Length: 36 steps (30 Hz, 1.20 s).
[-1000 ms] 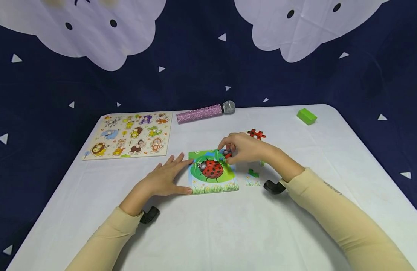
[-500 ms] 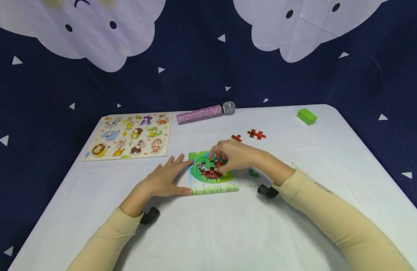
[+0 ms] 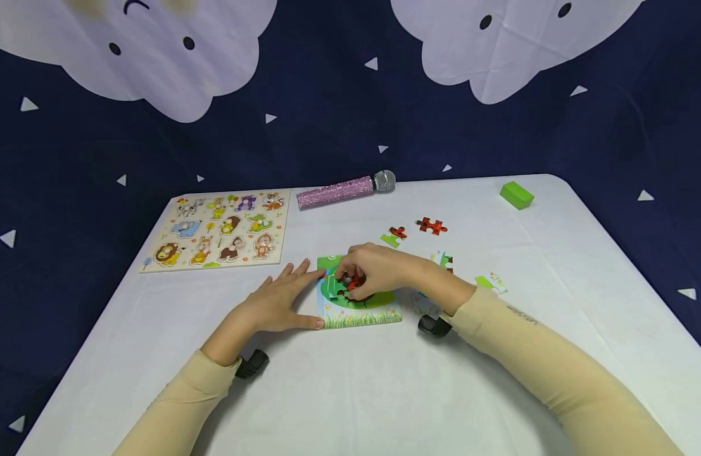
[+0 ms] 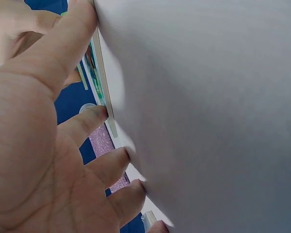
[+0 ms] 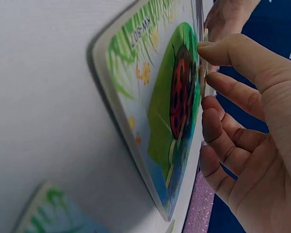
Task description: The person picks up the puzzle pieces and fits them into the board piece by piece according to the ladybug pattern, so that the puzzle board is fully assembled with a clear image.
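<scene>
A small ladybug jigsaw board point(image 3: 361, 316) lies flat on the white table. At its left edge rests my left hand point(image 3: 273, 304), fingers spread, with thumb and index fingertip against the side. My right hand point(image 3: 378, 269) pinches a puzzle piece point(image 3: 353, 280) with red and dark parts between thumb and fingertips, close over the upper part of the board. In the right wrist view the held piece point(image 5: 202, 80) shows nearly edge-on, and the ladybug picture is below it. Beyond the board lie a red spotted piece point(image 3: 432, 226) and a red and green piece point(image 3: 396, 235).
A green and white piece point(image 3: 491, 282) lies right of the right forearm, which partly hides other pieces point(image 3: 446, 259). An animal peg puzzle point(image 3: 277, 228) sits back left, a pink glitter microphone point(image 3: 344, 191) at the back, a green block point(image 3: 516, 195) back right.
My right hand has moved left over the board with the piece, uncovering loose pieces to its right. My left hand has stayed at the board's edge.
</scene>
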Available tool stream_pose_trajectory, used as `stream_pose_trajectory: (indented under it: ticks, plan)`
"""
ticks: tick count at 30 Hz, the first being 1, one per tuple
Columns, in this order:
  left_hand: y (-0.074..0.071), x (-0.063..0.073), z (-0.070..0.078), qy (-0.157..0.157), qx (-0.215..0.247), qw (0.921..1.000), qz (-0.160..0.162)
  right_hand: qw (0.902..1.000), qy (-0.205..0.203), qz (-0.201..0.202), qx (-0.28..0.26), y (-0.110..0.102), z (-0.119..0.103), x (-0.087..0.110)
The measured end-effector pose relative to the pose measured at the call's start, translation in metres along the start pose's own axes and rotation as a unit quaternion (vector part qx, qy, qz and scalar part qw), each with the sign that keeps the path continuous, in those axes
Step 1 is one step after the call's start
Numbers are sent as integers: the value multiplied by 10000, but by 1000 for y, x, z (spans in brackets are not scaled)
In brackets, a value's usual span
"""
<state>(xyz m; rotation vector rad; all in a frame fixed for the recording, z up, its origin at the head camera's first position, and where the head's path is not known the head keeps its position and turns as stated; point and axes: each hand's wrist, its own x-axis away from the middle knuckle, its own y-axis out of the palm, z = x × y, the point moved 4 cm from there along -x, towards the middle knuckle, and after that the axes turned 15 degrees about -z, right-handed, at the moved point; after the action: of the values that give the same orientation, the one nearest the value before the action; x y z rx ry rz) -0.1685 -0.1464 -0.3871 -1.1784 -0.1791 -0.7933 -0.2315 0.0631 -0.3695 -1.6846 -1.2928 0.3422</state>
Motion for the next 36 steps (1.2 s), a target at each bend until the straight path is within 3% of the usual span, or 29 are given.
stream_pose_trajectory:
  ticks: [16, 36]
  plan:
    - [1, -1, -1, -4, -10, 10000, 3, 9997, -9, -202, 104, 7, -3, -11]
    - [1, 0, 0, 37, 42, 10000, 11, 9998, 19, -155, 160, 7, -9, -13]
